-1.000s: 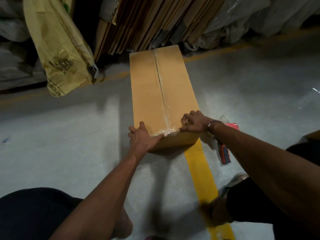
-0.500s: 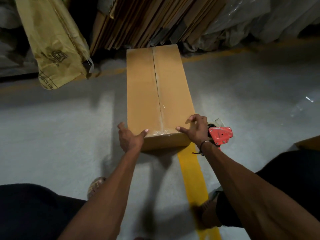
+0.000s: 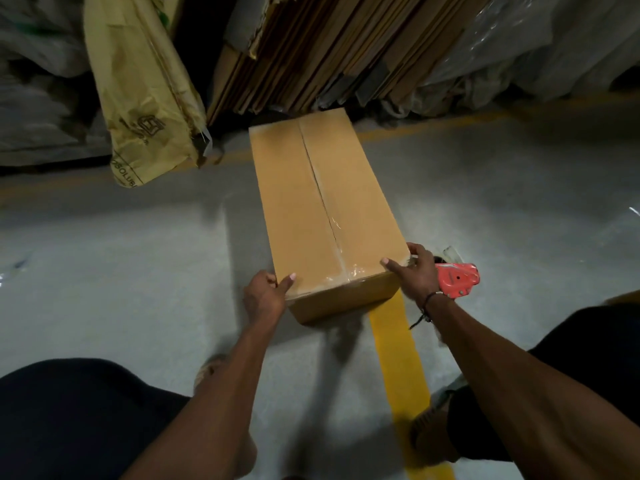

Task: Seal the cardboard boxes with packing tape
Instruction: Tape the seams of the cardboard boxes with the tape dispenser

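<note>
A long brown cardboard box (image 3: 311,202) lies on the grey floor, its top flaps closed along a centre seam. Clear packing tape (image 3: 341,261) covers the near part of the seam and folds over the near edge. My left hand (image 3: 265,294) grips the near left corner, thumb on top. At the near right corner, my right hand (image 3: 414,271) holds the box with thumb on top and fingers down the side. A red tape dispenser (image 3: 457,278) lies on the floor just right of that hand.
Flattened cardboard sheets (image 3: 311,53) lean against the back behind the box. A yellow printed sack (image 3: 145,98) hangs at the back left. A yellow floor stripe (image 3: 398,362) runs from under the box toward me. My knees fill both lower corners.
Both hands left the taped seam and moved outward to the near corners. The box has turned slightly, its near end now pointing a bit to the right.
</note>
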Demonstrator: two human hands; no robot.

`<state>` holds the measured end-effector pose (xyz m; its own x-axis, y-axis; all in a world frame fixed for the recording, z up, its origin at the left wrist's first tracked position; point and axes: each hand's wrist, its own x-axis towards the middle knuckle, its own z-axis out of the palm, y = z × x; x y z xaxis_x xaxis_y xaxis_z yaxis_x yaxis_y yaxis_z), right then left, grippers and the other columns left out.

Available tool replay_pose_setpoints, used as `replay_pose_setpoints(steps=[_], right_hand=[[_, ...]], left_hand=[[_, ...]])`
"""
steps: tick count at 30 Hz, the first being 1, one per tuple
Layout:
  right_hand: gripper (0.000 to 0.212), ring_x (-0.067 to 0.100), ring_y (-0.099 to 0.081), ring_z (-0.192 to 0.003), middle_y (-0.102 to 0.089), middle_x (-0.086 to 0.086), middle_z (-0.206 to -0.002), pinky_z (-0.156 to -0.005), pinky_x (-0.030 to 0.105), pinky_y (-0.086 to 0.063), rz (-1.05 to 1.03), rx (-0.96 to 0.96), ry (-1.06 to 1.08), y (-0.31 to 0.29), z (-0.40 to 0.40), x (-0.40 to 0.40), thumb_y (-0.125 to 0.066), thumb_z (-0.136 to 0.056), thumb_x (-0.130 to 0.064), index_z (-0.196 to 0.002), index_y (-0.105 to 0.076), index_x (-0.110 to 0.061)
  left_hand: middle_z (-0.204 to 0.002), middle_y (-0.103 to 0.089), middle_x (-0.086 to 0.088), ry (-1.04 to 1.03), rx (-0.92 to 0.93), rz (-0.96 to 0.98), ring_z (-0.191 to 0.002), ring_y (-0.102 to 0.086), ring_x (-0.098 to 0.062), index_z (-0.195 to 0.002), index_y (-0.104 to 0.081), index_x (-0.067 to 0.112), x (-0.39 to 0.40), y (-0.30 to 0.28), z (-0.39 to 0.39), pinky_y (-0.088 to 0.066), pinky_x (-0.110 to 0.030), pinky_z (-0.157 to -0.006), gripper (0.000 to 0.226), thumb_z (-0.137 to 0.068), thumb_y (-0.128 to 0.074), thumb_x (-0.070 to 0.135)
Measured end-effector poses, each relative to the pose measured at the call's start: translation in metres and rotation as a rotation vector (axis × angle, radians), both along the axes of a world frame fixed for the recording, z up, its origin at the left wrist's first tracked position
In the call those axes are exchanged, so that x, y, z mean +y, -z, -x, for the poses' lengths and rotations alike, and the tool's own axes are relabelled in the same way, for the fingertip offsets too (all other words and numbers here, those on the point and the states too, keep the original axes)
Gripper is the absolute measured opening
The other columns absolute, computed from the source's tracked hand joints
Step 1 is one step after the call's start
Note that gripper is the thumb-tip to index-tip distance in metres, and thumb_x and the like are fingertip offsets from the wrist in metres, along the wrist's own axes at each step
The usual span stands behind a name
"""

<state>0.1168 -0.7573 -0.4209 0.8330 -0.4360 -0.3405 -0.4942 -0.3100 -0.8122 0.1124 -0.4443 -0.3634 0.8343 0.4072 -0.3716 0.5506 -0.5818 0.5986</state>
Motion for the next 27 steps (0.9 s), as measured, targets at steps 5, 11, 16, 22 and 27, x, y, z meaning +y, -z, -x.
replay_pose_setpoints(steps=[5,11,16,22,27], right_hand=[[0.088,0.035,-0.038,-0.145,-0.039,0.016,-0.158,-0.120,0.048,-0.033,0.086,-0.027,0.022,-0.042,0.004,0.016,-0.082,-0.087,-0.030,-0.157,-0.034,-0.008],[0.135,0.031,-0.005,-0.158,-0.001,0.016,-0.171,-0.122,0.029,-0.008,-0.017,0.027,0.120,-0.038,0.010,0.065,-0.092,-0.074,-0.042,-0.163,0.001,-0.003],[0.152,0.030,0.008,-0.158,0.016,0.019,-0.170,-0.118,0.025,-0.004,0.066,0.034,0.040,-0.027,0.001,0.062,-0.097,-0.063,-0.044,-0.161,0.013,-0.003],[0.156,0.038,-0.039,-0.143,-0.033,0.012,-0.162,-0.116,0.056,-0.041,0.073,0.050,-0.125,-0.033,-0.032,0.003,-0.101,-0.039,-0.059,-0.159,-0.008,-0.024],[0.148,0.035,-0.032,-0.149,-0.021,0.008,-0.169,-0.120,0.048,-0.036,0.108,0.158,-0.500,-0.055,-0.072,-0.033,-0.100,-0.057,-0.035,-0.165,0.001,-0.026]], left_hand=[[-0.057,-0.071,-0.008,0.081,0.152,0.138,-0.054,-0.073,-0.027,-0.066,-0.070,0.007,0.000,0.013,0.014,-0.064,-0.044,-0.069,0.082,-0.091,-0.045,0.081],[-0.134,-0.060,-0.024,0.064,0.094,-0.111,-0.116,-0.063,-0.045,-0.139,-0.045,0.007,0.012,-0.013,-0.033,-0.054,-0.048,-0.095,0.097,-0.082,-0.056,0.084],[-0.164,-0.011,-0.022,0.321,-0.047,-0.267,-0.147,-0.022,-0.045,-0.159,-0.018,0.026,0.034,-0.026,-0.091,-0.041,-0.059,-0.106,0.104,-0.082,-0.078,0.061],[-0.165,-0.007,-0.023,0.347,-0.084,-0.380,-0.150,-0.012,-0.045,-0.157,-0.026,0.024,0.062,-0.028,-0.127,-0.031,-0.063,-0.113,0.100,-0.081,-0.078,0.062],[-0.167,-0.003,-0.024,0.342,-0.059,-0.462,-0.153,-0.005,-0.049,-0.157,-0.022,0.030,0.100,-0.024,-0.127,-0.017,-0.069,-0.117,0.123,-0.061,-0.080,0.080]])
